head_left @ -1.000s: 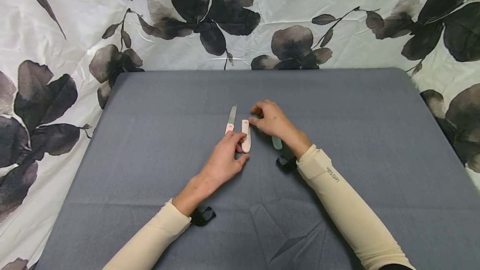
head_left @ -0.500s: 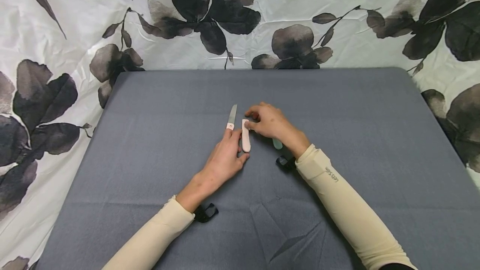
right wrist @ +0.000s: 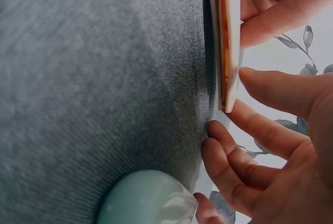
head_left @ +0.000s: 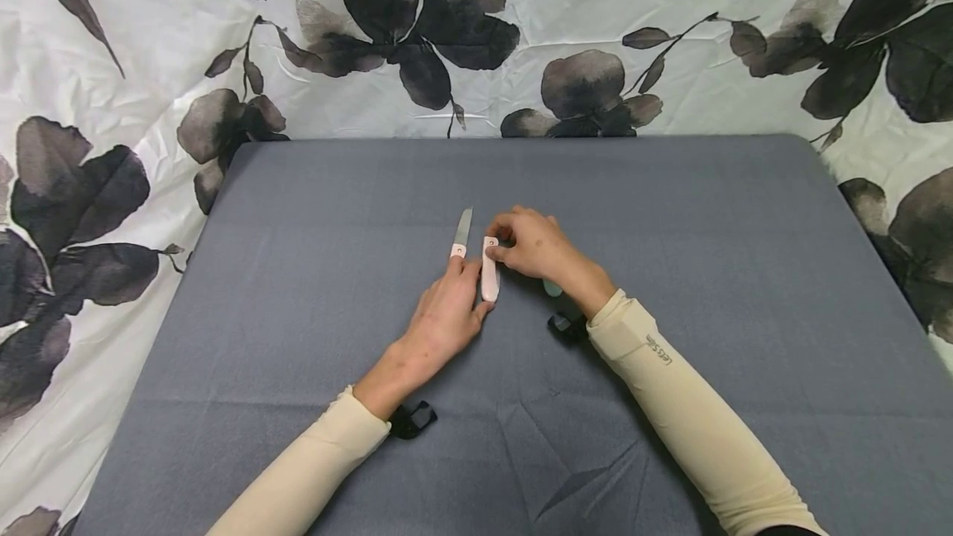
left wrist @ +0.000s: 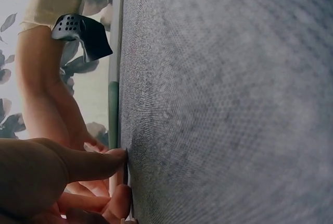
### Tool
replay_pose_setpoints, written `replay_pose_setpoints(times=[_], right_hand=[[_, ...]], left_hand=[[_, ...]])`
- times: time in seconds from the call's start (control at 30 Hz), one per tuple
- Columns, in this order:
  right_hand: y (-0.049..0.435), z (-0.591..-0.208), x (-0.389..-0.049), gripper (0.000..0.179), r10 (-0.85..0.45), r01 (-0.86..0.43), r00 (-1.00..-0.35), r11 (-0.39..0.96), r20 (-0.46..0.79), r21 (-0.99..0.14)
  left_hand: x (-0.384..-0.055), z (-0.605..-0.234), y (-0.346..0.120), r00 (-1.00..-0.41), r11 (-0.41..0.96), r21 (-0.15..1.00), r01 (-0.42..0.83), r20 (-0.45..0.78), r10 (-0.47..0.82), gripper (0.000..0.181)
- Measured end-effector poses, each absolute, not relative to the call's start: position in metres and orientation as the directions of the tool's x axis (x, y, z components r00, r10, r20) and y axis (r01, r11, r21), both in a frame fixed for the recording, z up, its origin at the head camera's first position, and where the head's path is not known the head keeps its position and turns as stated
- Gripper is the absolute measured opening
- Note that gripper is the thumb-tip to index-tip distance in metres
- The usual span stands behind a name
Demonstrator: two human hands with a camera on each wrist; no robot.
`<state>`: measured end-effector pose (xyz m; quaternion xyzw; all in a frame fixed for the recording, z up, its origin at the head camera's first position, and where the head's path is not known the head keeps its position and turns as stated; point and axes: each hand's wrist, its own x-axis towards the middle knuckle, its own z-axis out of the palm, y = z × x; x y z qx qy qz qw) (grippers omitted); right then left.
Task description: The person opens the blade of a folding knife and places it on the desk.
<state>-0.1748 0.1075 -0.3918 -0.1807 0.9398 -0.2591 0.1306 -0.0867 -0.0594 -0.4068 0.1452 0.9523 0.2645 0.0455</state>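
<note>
Presumably I'm steadying the folded pink knife beside the open knife on the worktop, left grip holding its near end, right grip pinching its far end; the next move, I judge, needs both held firm.

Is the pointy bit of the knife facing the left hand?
No, the knife blade points away from the left hand, toward the flowery cloth.

Head view: even, bright light; soft shadow left of right sleeve. Wrist views dimmer; grey tablecloth partly blurred.
</note>
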Motion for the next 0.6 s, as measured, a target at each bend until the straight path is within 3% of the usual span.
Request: replay_pose_setpoints(times=[0.13,0.37,0.6], right_hand=[[0.108,-0.394,-0.175,0.023,-0.396,-0.264,-0.912,0.767,-0.107,-0.584],[0.106,-0.393,-0.171,0.026,-0.37,-0.218,-0.928,0.633,-0.043,-0.743],[0.106,-0.39,-0.164,0.033,-0.347,-0.142,-0.937,0.496,-0.046,-0.856]], left_hand=[[-0.087,-0.408,-0.061,-0.955,0.789,0.562,0.249,0.006,0.297,0.053],[-0.09,-0.408,-0.064,-0.952,0.652,0.711,0.263,0.08,0.297,0.073],[-0.093,-0.404,-0.067,-0.964,0.533,0.821,0.204,0.075,0.254,0.074]])
